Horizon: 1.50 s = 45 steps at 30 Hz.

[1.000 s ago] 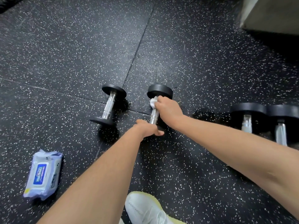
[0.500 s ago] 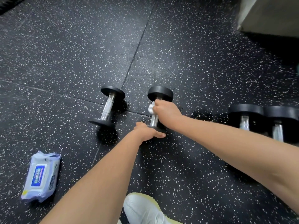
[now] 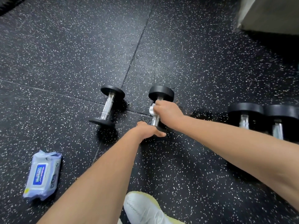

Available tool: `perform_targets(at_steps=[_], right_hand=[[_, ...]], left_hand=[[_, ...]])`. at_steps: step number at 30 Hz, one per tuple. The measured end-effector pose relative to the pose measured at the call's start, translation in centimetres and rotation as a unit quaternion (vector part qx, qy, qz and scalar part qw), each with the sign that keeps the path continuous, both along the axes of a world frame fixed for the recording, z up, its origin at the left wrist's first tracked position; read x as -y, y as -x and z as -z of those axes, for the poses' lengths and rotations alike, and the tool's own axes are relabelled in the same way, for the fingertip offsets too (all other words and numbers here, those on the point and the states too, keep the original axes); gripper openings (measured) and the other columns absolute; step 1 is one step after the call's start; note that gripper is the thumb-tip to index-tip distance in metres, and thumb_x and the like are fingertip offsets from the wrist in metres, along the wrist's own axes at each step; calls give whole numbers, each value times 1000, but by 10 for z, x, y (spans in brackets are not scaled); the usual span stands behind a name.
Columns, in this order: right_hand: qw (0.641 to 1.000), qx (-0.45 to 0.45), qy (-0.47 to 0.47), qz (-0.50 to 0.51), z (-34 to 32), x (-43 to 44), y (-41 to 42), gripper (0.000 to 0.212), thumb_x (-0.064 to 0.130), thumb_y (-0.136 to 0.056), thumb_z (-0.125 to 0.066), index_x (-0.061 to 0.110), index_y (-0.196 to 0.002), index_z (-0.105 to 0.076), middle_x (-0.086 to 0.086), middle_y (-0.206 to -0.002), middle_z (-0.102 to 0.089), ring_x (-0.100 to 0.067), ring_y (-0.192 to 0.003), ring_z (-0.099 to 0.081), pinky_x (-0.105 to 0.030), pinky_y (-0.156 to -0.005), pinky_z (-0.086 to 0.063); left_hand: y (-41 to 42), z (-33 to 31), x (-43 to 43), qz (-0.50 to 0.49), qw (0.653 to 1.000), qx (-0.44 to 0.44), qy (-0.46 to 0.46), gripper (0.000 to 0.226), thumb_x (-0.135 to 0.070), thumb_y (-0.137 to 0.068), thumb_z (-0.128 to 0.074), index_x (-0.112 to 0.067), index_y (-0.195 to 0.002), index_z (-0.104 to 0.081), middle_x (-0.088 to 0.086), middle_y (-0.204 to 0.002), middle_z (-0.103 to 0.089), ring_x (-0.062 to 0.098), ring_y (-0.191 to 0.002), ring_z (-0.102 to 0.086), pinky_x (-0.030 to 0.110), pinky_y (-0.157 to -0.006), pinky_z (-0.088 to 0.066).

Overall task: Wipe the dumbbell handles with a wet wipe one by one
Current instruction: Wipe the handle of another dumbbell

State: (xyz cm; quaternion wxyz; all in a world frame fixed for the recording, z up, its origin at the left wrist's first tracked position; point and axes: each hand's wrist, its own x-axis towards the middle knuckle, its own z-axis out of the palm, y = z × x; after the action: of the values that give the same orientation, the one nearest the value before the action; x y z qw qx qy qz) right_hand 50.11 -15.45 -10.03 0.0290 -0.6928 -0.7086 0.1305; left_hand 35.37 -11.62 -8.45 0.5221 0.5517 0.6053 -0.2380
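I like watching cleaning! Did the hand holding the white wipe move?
Yes. The right hand slid its white wet wipe down the shiny metal handle, away from the far black round plate.

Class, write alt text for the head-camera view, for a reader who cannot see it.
A person's right hand grips a white wet wipe around the metal handle of a dumbbell on speckled black flooring, while the left hand rests on its near end. Three more dumbbells and a wipes pack lie nearby.

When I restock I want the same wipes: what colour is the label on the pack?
The label is blue with pale lettering, on a whitish pack; head view.
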Motion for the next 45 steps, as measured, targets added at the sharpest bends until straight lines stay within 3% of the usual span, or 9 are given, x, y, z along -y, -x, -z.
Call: perform_targets(at_steps=[3, 6, 10, 18, 25, 32, 39, 42, 45], right_hand=[[999, 4, 8, -52, -2, 1, -4, 20, 2, -80, -63, 13, -95, -67, 1, -99, -59, -24, -91, -60, -33, -62, -38], [1000, 18, 4, 11, -5, -15, -12, 16, 6, -84, -61, 14, -95, -70, 0, -99, -59, -26, -91, -61, -35, -65, -45], [996, 33, -6, 80, -2, -21, -8, 13, 9, -88, -62, 11, -99, -69, -5, -102, -58, -29, -90, -60, -35, -61, -35], [995, -6, -3, -97, 7, 11, -7, 22, 1, -78, -65, 14, -96, -68, 0, -94, -57, -23, -87, -59, -32, -59, -35], [997, -20, -10, 74, 3, -11, -13, 14, 7, -85, -61, 11, -99, -65, -6, -101, -55, -31, -89, -61, -39, -64, -47], [993, -44, 18, -110, 17, 13, 1, 13, 9, -79, -68, 19, -86, -69, 6, -88, -56, -23, -78, -62, -32, -59, -42], [995, -28, -17, 94, 4, -9, -17, 9, 10, -85, -61, 13, -93, -66, -3, -96, -56, -30, -84, -59, -36, -63, -45], [998, -21, 0, 53, 7, 2, -7, 13, 6, -82, -64, 12, -93, -68, -1, -95, -56, -29, -84, -61, -34, -63, -44], [998, -58, 22, -27, 13, 12, -5, 15, 5, -79, -67, 19, -82, -66, 10, -82, -46, -25, -76, -59, -30, -60, -29]], left_hand=[[0, -1, 2, 0, 1000, 1, 1, 139, -46, -64, -97, -9, -163, -7, 10, -167, -22, 39, -147, -33, 53, -114, -38], [-4, -1, 4, -3, 1000, -1, -5, 140, -45, -64, -97, -7, -162, -4, 11, -167, -21, 39, -148, -32, 55, -116, -35], [-8, -1, 7, 5, 1000, -13, -18, 149, -45, -64, -98, -2, -161, 7, 14, -169, -17, 40, -152, -27, 54, -119, -30], [-4, 2, 4, 13, 1000, -10, -6, 148, -46, -66, -96, -4, -162, 8, 11, -171, -13, 39, -151, -28, 53, -116, -37], [-9, 1, 6, 9, 999, -28, -18, 152, -46, -64, -97, -2, -160, 11, 17, -167, -20, 41, -150, -30, 55, -120, -31], [-9, 6, 9, 11, 999, -27, -26, 163, -56, -38, -98, -5, -159, 0, 14, -158, -32, 36, -144, -39, 51, -117, -36], [-16, 3, 17, -18, 998, -38, -51, 130, -45, -76, -89, 0, -158, 0, 18, -165, -20, 41, -148, -30, 54, -118, -30], [-15, 6, 17, -36, 998, -38, -44, 121, -41, -79, -87, -1, -157, -4, 18, -163, -22, 41, -147, -30, 54, -117, -31], [-12, 7, 15, -37, 998, -38, -32, 131, -45, -73, -90, -5, -160, 0, 16, -165, -23, 40, -147, -32, 54, -117, -34]])
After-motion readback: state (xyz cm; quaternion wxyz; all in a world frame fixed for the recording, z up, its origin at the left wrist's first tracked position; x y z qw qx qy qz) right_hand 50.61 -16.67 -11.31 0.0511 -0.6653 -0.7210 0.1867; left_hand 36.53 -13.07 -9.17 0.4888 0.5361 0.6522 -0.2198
